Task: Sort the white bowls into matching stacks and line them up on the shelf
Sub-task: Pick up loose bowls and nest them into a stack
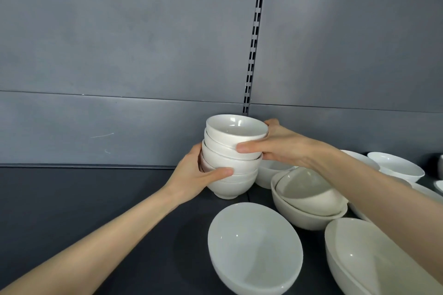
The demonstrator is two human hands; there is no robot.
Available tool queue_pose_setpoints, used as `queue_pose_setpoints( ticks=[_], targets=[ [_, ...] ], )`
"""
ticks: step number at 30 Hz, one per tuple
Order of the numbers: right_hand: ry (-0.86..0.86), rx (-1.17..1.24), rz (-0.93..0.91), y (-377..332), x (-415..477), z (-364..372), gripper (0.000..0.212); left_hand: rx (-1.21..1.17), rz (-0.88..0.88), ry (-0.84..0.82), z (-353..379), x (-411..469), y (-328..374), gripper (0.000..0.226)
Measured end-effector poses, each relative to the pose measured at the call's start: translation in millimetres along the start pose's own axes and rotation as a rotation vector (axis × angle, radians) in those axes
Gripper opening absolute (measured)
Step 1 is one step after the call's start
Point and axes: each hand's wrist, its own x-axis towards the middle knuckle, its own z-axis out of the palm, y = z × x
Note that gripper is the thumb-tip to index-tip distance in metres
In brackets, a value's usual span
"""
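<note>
You have the stack [231, 155] of small bowls between both hands, near the back of the shelf [96, 199], just under the slotted upright [254, 43]; its foot looks to be down on the shelf, though you can't be sure from here. Your left hand [199, 175] wraps the lower bowls from nine o'clock, thumb laid across their front and fingers curled round the far side. Your right hand [280, 146] grips the upper bowls from three o'clock, thumb on the front and fingertips hooked behind the top rim. The stack holds about five matching bowls, sitting a little crooked on one another — so one group is gathered, not yet squared up. The rest is unsorted: a wide bowl [254, 246] lies alone at six o'clock from the stack, a nested pair [309, 201] at four o'clock, another small bowl [268, 175] just behind your right wrist, a large bowl [374, 258] at the lower right edge, and shallow bowls [395, 166] at three o'clock, partly hidden by your arm. By this showing you're early on — no line of stacks exists yet, and the shelf's left half waits for one.
</note>
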Motion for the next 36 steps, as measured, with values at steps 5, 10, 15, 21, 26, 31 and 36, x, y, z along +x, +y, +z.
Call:
queue_pose_setpoints(
  ticks=[5,10,15,21,26,31,36],
  targets=[
    [-0.005,-0.042,-0.006,-7.4,-9.6,-0.6,0.03,0.008,0.015,-0.034,0.4,-1.4,-3.1,0.075],
    [0.004,-0.057,-0.009,-8.9,-9.9,-0.6,0.028,0.086,0.056,-0.056,4.6,9.0,-3.6,0.096],
    [0.03,-0.117,-0.046,-8.6,-9.5,1.7,0.03,0.055,0.079,-0.053,9.6,5.1,-8.2,0.081],
    [0.021,-0.176,-0.061,-13.5,-11.1,1.1,0.032,0.043,0.043,-0.027,12.5,0.3,-11.2,0.098],
    [-0.002,-0.198,-0.059,-15.6,-9.6,1.6,0.03,0.087,0.035,0.006,12.4,-0.1,-12.2,0.106],
    [-0.023,-0.233,-0.02,-14.3,-11.7,0.4,0.028,0.056,0.021,-0.028,11.2,1.3,-11.0,0.097],
    [0.015,-0.281,-0.017,-11.1,-10.2,1.5,0.036,0.003,0.001,-0.072,7.3,0.0,-9.3,0.095]
  ],
)
